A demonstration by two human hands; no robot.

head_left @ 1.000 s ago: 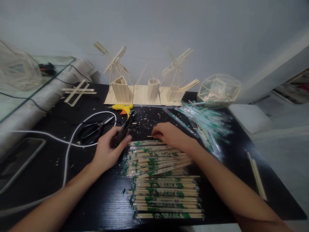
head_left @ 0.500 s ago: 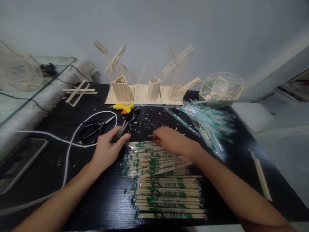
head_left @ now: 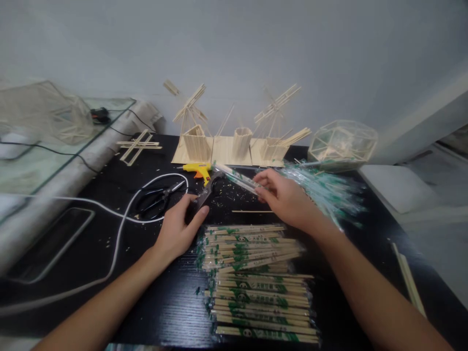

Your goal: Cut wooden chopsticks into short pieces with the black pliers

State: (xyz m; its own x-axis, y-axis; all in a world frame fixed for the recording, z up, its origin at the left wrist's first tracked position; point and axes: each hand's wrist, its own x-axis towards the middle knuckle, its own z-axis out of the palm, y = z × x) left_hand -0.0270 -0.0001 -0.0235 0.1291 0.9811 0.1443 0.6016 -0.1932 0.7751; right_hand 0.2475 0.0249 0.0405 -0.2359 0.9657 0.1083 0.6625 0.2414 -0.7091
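Observation:
My left hand (head_left: 183, 222) is closed on a dark pair of pliers (head_left: 205, 194), whose far end points up toward the yellow glue gun (head_left: 199, 168). Between the fingers of my right hand (head_left: 280, 195) is a wrapped pair of chopsticks (head_left: 237, 177), tilted up to the left over the black table. Below both hands lie rows of wrapped chopsticks (head_left: 256, 297) with green print. One bare thin stick (head_left: 252, 211) lies just above these rows.
Wooden stick models (head_left: 197, 146) stand at the back. Torn plastic wrappers (head_left: 325, 187) are heaped at right, near a polygonal stick frame (head_left: 343, 141). At left are a white cable (head_left: 120, 243), black-handled pliers (head_left: 153, 202), a crossed stick piece (head_left: 139, 146) and a phone (head_left: 54, 248).
My right hand has risen from the top row of packets and now holds one wrapped pair. My left hand still holds the pliers. The view has shifted slightly, moving the scene right and down.

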